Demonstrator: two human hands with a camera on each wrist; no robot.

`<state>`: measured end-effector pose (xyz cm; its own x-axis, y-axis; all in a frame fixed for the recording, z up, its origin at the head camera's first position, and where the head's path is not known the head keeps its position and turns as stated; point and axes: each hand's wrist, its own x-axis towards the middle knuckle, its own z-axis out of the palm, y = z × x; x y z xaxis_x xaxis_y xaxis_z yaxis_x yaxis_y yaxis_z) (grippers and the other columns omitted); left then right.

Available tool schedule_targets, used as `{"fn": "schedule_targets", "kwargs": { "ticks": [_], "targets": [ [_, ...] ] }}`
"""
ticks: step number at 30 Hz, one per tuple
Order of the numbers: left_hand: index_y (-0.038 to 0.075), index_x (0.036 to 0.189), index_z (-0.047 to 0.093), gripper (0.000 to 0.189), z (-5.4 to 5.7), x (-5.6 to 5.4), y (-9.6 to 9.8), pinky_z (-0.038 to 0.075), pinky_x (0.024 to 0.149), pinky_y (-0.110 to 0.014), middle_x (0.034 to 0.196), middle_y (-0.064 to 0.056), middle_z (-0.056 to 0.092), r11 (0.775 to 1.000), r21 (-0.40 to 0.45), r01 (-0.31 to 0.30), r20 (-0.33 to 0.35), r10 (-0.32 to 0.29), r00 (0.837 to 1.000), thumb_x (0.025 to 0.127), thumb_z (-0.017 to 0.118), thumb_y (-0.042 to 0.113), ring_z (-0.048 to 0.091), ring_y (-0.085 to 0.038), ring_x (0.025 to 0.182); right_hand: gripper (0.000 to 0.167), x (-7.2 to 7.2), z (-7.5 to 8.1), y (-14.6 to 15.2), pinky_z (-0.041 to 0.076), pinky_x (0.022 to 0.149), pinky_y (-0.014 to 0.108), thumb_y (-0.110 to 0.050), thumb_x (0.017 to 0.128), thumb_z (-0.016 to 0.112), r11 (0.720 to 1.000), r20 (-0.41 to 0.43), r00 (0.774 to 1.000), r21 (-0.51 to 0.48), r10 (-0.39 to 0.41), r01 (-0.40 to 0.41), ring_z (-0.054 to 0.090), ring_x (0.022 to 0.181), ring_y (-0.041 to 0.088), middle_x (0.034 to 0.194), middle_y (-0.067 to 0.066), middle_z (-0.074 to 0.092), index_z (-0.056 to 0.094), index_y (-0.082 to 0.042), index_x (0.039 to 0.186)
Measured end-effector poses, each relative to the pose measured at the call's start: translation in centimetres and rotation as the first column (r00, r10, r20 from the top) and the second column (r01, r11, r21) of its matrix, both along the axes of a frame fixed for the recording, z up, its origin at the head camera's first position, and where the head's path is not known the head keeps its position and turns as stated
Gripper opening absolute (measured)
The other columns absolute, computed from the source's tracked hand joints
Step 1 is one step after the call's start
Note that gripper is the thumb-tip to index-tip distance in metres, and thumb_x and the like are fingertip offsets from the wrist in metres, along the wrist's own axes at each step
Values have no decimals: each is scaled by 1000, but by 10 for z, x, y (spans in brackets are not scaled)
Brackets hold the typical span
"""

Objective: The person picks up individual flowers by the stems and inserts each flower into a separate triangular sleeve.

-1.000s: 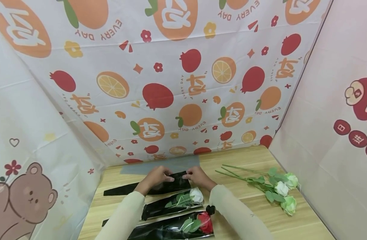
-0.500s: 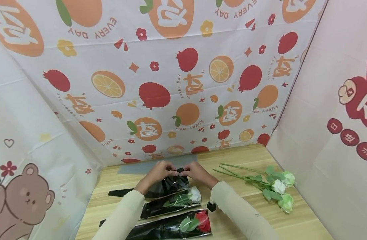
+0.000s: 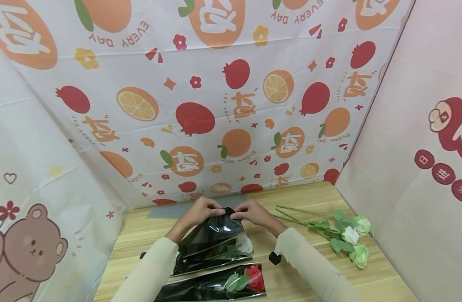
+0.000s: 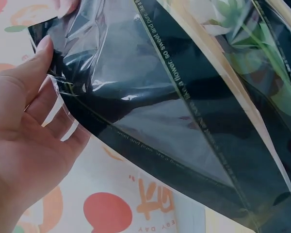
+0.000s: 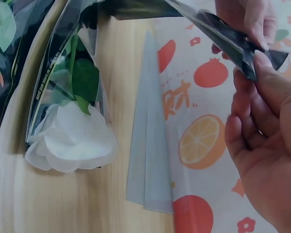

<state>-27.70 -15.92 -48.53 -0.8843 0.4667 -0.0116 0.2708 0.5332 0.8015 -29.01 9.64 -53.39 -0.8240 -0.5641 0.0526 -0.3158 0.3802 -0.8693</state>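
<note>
Both hands pinch the wide top end of a black flower sleeve (image 3: 217,230) with a clear front, raised at the back of the table. The left hand (image 3: 201,212) has its thumb and fingers on one side of the edge. On the other side, the right hand (image 3: 253,213) grips between thumb and fingers; the right wrist view shows the right hand (image 5: 276,116) close to the left. No flower shows inside this sleeve; printed lines run down it in the left wrist view. Just in front lies a wrapped white rose (image 5: 72,138), partly covered by the raised sleeve in the head view.
A wrapped red rose (image 3: 256,278) lies nearest the front. Several loose pale green and white roses (image 3: 351,235) lie at the right. Flat grey sheets (image 5: 150,145) lie by the printed back wall. A small black object (image 3: 275,258) sits at the right cuff.
The hands have come closer together and lifted the sleeve's wide end. The sleeve went from lying nearly flat to bulging upward, and its narrow tail drew in behind the left arm.
</note>
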Motion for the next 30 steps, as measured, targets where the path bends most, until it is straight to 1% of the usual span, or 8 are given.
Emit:
{"fn": "schedule_targets", "kwargs": {
  "ticks": [3,9,13,18,21,23,25,30],
  "targets": [
    [12,96,83,18,3,-1,-1,56,76,-28,96,-6,80,1000,23,-2,22,1,1000,96,76,28,70,-12,83,21,1,-1,8,57,82,29,-34,99,72,999,71,997,-47,1,3,69,88,9,102,1,79,82,-17,105],
    [13,101,83,19,7,-3,0,57,83,-32,105,-5,80,999,29,-14,73,12,997,97,75,30,71,-13,92,28,3,-3,17,59,88,35,-30,101,70,991,155,988,-132,9,11,70,91,11,110,9,77,79,-8,116],
    [13,103,83,20,9,-4,-1,58,93,-39,116,-7,78,999,41,-16,107,12,994,98,73,30,72,-19,105,33,4,-4,20,59,90,35,-27,101,70,978,216,976,-206,24,22,70,93,10,110,3,75,76,0,120],
    [12,103,83,20,12,-5,-1,56,101,-46,128,-10,74,998,64,-15,150,6,989,99,71,28,68,-27,120,30,4,-9,21,59,88,28,-19,102,69,931,305,946,-366,111,9,70,94,9,103,-6,73,74,5,118],
    [11,104,83,21,13,-4,-1,55,103,-47,131,-11,73,998,69,-11,149,0,989,100,70,28,66,-31,125,20,5,-12,21,59,88,28,-15,102,67,890,339,924,-455,176,-3,71,95,9,102,-6,73,78,-2,113],
    [10,104,83,23,13,-4,-2,54,104,-48,131,-13,72,998,68,-9,144,-1,990,101,70,29,65,-33,127,16,7,-12,22,59,89,27,-16,101,69,877,359,913,-480,196,1,71,96,9,103,-5,74,79,-8,111],
    [9,104,82,24,13,-5,-2,54,104,-49,132,-14,72,998,68,-7,139,-2,990,101,70,29,64,-34,128,17,9,-11,22,58,89,27,-18,100,72,878,371,908,-479,193,9,71,96,8,104,-6,74,79,-10,112],
    [9,106,82,23,12,-4,-3,53,105,-48,133,-14,71,998,63,-11,142,2,990,101,70,28,64,-34,129,40,13,-7,24,58,88,26,-22,97,75,902,364,920,-430,147,26,71,97,7,106,-8,73,71,8,124]
  ]
}}
